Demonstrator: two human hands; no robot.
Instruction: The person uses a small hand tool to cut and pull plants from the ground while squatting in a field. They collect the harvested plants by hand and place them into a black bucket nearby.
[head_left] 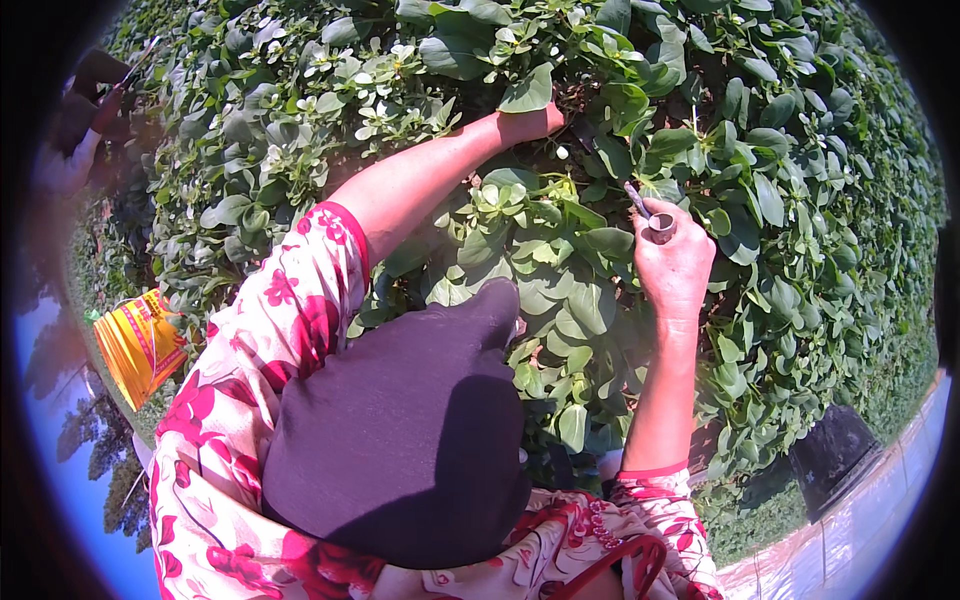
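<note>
My left hand reaches far into the low, leafy green plants, at the upper middle of the view. A broad leaf covers its back, and its fingers are hidden among the foliage. Off to the right, my right hand is closed round a small metal tool. A hollow, round metal end shows at the fist, and a thin, dark metal piece points up and left beside it. The rest of the tool is hidden, so its exact kind cannot be made out. Leaves surround both hands.
My dark-clothed knee rises at the lower middle. A yellow and red printed bag lies to the left. Another person, blurred, is at the upper left edge. A black container stands at the lower right, near a pale strip.
</note>
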